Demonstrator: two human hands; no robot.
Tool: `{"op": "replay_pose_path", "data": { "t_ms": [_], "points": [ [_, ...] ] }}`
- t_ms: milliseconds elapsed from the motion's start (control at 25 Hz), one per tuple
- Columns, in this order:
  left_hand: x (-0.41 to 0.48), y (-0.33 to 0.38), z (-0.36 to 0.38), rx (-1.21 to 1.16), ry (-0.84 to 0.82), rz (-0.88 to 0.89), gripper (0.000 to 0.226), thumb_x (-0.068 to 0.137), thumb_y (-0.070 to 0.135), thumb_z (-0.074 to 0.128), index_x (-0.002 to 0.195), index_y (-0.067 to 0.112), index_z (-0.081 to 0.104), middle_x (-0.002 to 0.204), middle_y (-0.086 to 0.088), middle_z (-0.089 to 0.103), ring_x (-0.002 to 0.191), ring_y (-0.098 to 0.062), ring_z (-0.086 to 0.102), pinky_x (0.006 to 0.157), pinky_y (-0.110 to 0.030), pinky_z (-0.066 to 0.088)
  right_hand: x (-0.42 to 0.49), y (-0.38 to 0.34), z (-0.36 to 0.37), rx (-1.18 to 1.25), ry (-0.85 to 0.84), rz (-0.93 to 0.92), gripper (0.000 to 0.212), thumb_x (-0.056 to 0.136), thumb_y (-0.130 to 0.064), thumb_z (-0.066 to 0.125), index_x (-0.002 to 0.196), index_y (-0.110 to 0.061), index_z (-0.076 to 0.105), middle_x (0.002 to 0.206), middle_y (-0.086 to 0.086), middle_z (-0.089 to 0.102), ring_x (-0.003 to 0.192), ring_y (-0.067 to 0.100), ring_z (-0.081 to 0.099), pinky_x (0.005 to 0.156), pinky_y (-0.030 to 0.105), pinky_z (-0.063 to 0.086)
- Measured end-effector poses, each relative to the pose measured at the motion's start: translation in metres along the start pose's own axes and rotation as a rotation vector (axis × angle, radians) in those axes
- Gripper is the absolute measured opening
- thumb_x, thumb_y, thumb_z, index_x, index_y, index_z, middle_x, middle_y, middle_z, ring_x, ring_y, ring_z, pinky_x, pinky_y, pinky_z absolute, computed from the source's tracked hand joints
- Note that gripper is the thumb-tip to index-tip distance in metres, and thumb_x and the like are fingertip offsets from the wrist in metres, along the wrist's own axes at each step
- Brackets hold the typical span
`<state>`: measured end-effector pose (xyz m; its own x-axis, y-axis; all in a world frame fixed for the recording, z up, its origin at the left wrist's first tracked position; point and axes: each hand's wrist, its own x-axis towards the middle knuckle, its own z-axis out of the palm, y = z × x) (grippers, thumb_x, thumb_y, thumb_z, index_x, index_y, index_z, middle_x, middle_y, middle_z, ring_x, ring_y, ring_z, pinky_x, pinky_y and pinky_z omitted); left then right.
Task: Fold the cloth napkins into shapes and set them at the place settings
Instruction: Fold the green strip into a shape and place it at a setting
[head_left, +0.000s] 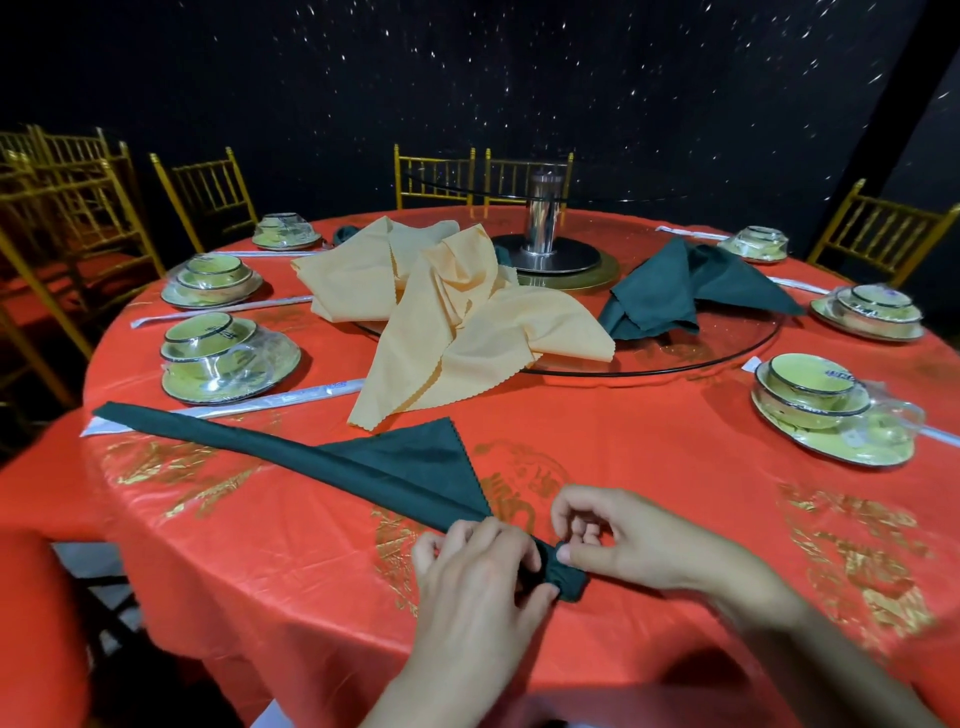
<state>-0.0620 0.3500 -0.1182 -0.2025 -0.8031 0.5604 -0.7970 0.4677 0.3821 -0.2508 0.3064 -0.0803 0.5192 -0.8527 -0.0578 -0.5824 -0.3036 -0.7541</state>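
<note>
Napkin: the green napkin (374, 467) lies on the near part of the bench (649, 441), rolled into a long thin strip.
Long axis: slanted, from a far-left tip beside a chopstick sleeve (291, 397) down to the near centre, where it ends in a tight coil.
Flap: a loose triangle with a zigzag edge sticks out from the strip, pointing away toward the yellow napkins (457, 322).
Left hand (478, 566): fingers curl over the strip next to the coil, gripping it.
Right hand (623, 540): thumb tip presses the coil's side, curled fingers just above it, pinching it.
Hidden: the left hand covers part of the coil, and both forearms are cut off by the frame's lower edge.
Spare cloth: a second green napkin (675, 291) lies crumpled on the glass turntable (737, 353).
Writing: the gold print on the bench cover and the dark marks on the bowls (208, 338) are too blurred to read.
</note>
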Motion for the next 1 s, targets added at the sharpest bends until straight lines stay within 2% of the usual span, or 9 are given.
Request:
{"op": "replay_pose_path", "data": {
  "t_ms": [160,240,360,440,560,640,720,800,1000],
  "points": [
    [0.000,0.000,-0.001,-0.041,0.014,0.048,0.036,0.062,0.069,0.052,0.079,0.037,0.053,0.078,0.025,0.056,0.082,0.002,0.045,0.073,-0.027,0.020,0.005,-0.001,0.002,-0.043,0.053,0.020,0.013,0.079,-0.027,0.070,0.070,-0.034,0.063,0.063,-0.010,0.053,0.059,0.002,0.043,0.058,0.021,0.037],
    [0.001,-0.002,0.000,-0.054,0.025,0.036,0.034,0.063,0.068,0.053,0.074,0.036,0.055,0.075,0.025,0.056,0.080,0.003,0.045,0.074,-0.027,0.019,0.001,0.000,-0.001,0.003,0.023,0.021,0.005,0.075,-0.033,0.070,0.076,-0.037,0.067,0.066,-0.010,0.056,0.061,0.001,0.044,0.062,0.023,0.039],
    [0.002,-0.005,0.001,-0.061,0.035,0.022,0.035,0.062,0.068,0.054,0.068,0.034,0.058,0.072,0.026,0.057,0.078,0.004,0.046,0.074,-0.026,0.018,-0.010,0.002,-0.007,0.036,-0.096,0.013,0.029,0.075,-0.015,0.071,0.094,-0.036,0.069,0.077,-0.019,0.056,0.069,0.001,0.045,0.071,0.017,0.040],
    [0.002,-0.006,0.001,-0.063,0.044,0.015,0.035,0.062,0.067,0.054,0.065,0.033,0.059,0.069,0.026,0.059,0.074,0.004,0.049,0.075,-0.025,0.019,-0.012,0.002,-0.006,-0.041,-0.069,-0.019,0.034,0.078,-0.012,0.070,0.097,-0.040,0.067,0.086,-0.019,0.055,0.073,0.002,0.048,0.077,0.020,0.043],
    [0.002,-0.006,0.000,-0.073,0.064,0.004,0.032,0.064,0.064,0.054,0.071,0.034,0.058,0.072,0.023,0.058,0.069,0.002,0.055,0.077,-0.025,0.022,-0.002,-0.004,-0.004,-0.108,-0.060,-0.041,0.028,0.081,-0.020,0.066,0.095,-0.044,0.066,0.094,-0.012,0.054,0.084,0.007,0.051,0.085,0.029,0.044],
    [0.002,-0.009,-0.001,-0.101,0.073,-0.007,0.031,0.064,0.064,0.055,0.072,0.034,0.057,0.078,0.024,0.059,0.072,0.004,0.055,0.077,-0.026,0.022,0.007,-0.010,-0.008,-0.174,-0.115,-0.049,0.020,0.083,-0.019,0.063,0.096,-0.033,0.068,0.096,-0.010,0.055,0.088,0.008,0.051,0.088,0.029,0.042],
    [0.003,-0.012,-0.001,-0.103,0.074,-0.053,0.033,0.062,0.068,0.053,0.066,0.036,0.059,0.082,0.026,0.059,0.079,0.006,0.049,0.074,-0.026,0.020,0.016,-0.014,-0.008,-0.202,-0.155,-0.038,0.018,0.087,-0.014,0.062,0.101,-0.023,0.067,0.092,-0.009,0.055,0.084,0.008,0.050,0.084,0.027,0.043],
    [0.006,-0.016,0.000,-0.116,0.090,-0.136,0.032,0.059,0.068,0.052,0.060,0.036,0.060,0.084,0.027,0.055,0.085,0.006,0.044,0.072,-0.026,0.023,0.020,-0.018,-0.003,-0.102,-0.105,-0.024,0.020,0.087,-0.013,0.062,0.100,-0.027,0.062,0.083,-0.009,0.054,0.074,0.005,0.047,0.075,0.023,0.042],
    [0.009,-0.021,0.001,-0.056,0.045,-0.228,0.031,0.065,0.065,0.048,0.073,0.037,0.058,0.082,0.025,0.053,0.083,-0.003,0.051,0.071,-0.030,0.014,0.019,-0.011,0.006,-0.092,0.034,-0.066,0.012,0.075,-0.042,0.060,0.087,-0.044,0.058,0.075,-0.005,0.056,0.069,0.007,0.048,0.074,0.037,0.045]
  ]
}}
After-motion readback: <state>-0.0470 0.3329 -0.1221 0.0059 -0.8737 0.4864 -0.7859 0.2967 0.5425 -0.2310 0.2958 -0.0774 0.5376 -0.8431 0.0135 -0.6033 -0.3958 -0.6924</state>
